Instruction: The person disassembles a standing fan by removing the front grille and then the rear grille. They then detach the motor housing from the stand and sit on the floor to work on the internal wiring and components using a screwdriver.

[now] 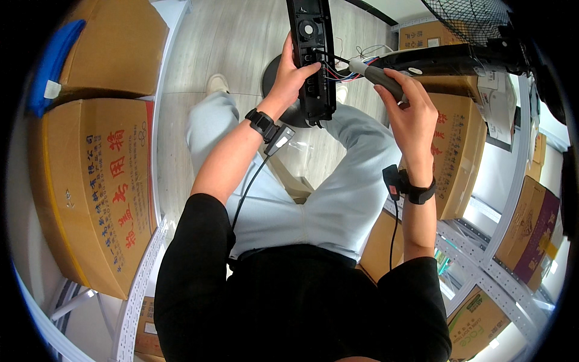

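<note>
My left hand (289, 79) is closed around a long black plastic housing (319, 99), its thumb lying across the front. The housing stands lengthwise above my knees, with a round fitting near its far end and small parts down its middle. My right hand (413, 117) grips a screwdriver (384, 79) by its grey handle. The shaft points left, and its tip reaches the housing beside my left thumb; whether it sits in a screw is too small to tell. Red, blue and white wires (345, 76) run from the housing toward a black fan pole (431, 59).
A fan's mesh grille (467, 17) is at the far right, and a round black base (271, 73) stands on the floor between my feet. Cardboard boxes (99, 193) fill metal shelving on the left; more boxes (461, 154) stand on the right. Cables hang from both wrist straps.
</note>
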### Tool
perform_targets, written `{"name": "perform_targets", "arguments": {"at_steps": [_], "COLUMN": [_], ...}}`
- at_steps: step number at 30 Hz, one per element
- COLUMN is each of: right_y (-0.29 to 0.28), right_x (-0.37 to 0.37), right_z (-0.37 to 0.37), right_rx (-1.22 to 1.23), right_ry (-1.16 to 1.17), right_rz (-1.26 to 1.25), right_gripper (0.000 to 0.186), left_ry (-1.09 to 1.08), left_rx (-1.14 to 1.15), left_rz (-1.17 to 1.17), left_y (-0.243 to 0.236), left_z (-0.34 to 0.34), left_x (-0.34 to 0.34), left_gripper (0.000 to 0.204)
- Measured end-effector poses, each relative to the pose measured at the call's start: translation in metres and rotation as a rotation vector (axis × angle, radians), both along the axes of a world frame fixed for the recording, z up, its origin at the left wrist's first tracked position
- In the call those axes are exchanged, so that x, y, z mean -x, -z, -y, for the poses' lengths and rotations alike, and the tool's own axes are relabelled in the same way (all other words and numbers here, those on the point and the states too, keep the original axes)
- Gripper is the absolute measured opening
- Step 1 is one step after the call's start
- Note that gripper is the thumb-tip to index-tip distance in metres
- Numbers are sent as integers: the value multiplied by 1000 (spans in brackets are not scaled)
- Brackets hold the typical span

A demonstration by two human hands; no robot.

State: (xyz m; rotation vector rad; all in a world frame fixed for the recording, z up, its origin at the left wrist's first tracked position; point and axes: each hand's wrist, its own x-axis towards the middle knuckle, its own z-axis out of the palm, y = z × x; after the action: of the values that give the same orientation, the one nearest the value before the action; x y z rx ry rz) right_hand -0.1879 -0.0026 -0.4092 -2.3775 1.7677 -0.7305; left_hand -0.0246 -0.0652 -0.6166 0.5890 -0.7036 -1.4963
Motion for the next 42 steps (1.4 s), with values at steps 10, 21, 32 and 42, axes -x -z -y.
{"name": "perform_targets", "arguments": {"at_steps": [10, 21, 32, 42], "right_y": [-10, -26, -29, -18], "right_x": [11, 6, 7, 9], "right_z": [16, 17, 11, 26], "right_rx": [104, -13, 13, 171], "right_ry": [-201, -191, -135, -16], "right_rz": [-254, -235, -107, 36], "right_gripper": [27, 28, 32, 29], "left_ry": [2, 53, 57, 73], "left_rx": [18, 19, -97, -180], "left_rz": [50, 82, 2, -18], "left_y": [3, 1, 6, -1], "left_z": [1, -3, 0, -2], "left_x": [1, 1, -1, 0], "left_gripper": [97, 96, 95, 96]}}
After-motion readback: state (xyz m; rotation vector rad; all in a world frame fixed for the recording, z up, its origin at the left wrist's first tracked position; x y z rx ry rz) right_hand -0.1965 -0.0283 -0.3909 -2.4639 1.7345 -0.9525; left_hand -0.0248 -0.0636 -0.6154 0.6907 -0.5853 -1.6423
